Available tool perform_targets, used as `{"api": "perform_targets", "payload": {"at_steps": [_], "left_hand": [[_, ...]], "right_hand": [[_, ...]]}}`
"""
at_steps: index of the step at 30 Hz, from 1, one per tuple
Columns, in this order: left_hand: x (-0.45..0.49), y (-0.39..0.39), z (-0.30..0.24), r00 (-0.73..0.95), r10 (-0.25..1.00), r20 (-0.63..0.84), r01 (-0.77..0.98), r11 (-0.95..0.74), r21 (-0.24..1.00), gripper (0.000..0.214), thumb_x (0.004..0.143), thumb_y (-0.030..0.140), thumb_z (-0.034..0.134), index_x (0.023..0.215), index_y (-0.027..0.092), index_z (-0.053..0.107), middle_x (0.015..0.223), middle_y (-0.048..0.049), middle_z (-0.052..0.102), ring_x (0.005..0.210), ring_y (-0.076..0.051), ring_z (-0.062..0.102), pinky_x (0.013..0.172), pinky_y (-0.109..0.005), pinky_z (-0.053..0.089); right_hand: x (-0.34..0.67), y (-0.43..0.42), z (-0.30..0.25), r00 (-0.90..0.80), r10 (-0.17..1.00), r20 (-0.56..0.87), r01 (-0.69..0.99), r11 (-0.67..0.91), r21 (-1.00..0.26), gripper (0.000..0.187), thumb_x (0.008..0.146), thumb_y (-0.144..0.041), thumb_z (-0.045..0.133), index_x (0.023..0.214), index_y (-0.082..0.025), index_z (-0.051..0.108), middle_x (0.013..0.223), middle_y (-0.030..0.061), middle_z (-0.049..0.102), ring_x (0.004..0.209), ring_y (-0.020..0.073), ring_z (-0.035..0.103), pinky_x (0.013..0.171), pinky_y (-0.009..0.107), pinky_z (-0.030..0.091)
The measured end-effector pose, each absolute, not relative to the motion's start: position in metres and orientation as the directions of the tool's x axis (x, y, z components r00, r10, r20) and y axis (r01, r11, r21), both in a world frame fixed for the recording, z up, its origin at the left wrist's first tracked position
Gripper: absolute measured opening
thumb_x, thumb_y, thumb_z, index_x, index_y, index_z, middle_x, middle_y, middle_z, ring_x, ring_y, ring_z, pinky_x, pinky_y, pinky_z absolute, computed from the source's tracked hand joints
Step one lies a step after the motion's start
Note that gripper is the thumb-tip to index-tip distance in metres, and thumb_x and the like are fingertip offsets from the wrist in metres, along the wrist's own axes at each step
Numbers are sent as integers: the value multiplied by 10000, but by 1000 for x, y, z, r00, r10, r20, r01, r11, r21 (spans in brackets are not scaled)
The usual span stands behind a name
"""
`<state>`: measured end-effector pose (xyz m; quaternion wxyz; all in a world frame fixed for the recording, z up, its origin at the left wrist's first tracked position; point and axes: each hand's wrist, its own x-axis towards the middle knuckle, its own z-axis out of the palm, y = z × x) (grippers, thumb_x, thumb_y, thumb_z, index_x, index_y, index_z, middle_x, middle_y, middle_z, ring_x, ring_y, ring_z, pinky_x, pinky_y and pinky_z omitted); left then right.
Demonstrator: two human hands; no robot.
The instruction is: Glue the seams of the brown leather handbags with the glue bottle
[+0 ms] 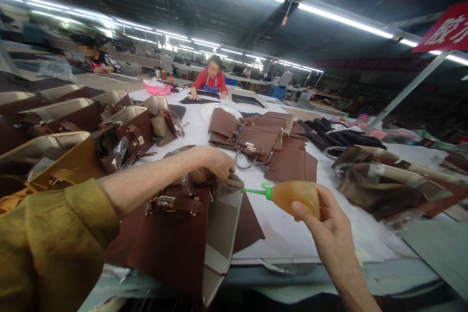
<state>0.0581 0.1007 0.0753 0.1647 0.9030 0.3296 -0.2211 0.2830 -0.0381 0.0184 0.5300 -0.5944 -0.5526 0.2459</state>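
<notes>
My right hand [327,219] is wrapped round a glue bottle [294,197] that holds amber liquid and lies almost level. Its thin green nozzle points left, and the tip is at the edge of a brown handbag [170,239]. That bag rests at the table's front edge with its pale lining facing right. My left hand [219,163] reaches across the bag and pinches the folded edge of its lining near the nozzle tip. A metal clasp and strap show on the bag's front. Brown leather panels [250,224] lie beneath and beside it.
Several brown bags and a mustard bag [73,158] stand at the left. More brown bags [256,141] lie ahead, and olive-brown bags [380,187] at the right. A person in red [210,80] works across the table near a pink basket [158,88].
</notes>
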Motion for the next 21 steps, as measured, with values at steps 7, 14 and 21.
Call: {"api": "perform_targets", "payload": {"at_steps": [7,14,21], "left_hand": [[64,92,80,656,549,-518,676,-732,82,370,663,322,574,965,135,679,868,-87,689,653,-171,554,508,-247,376],[67,90,77,642,563,-521,688,-723,67,402,669,333,569,994,120,675,952,-121,682,682,-189,577,552,-264,423],[66,91,72,647,579,-497,696,-714,74,416,639,351,592,981,130,676,979,-139,672,724,-230,592,542,-291,436]], "right_hand": [[288,-41,19,292,917,272,370,154,-916,426,707,-471,688,1022,-219,551,847,-3,601,617,158,525,549,274,455],[286,-49,11,240,955,174,371,76,-926,470,699,-474,693,1063,-221,537,889,15,610,703,195,554,545,282,457],[284,-47,15,319,915,248,400,107,-910,440,705,-471,684,1029,-206,549,873,21,605,703,204,552,578,304,456]]}}
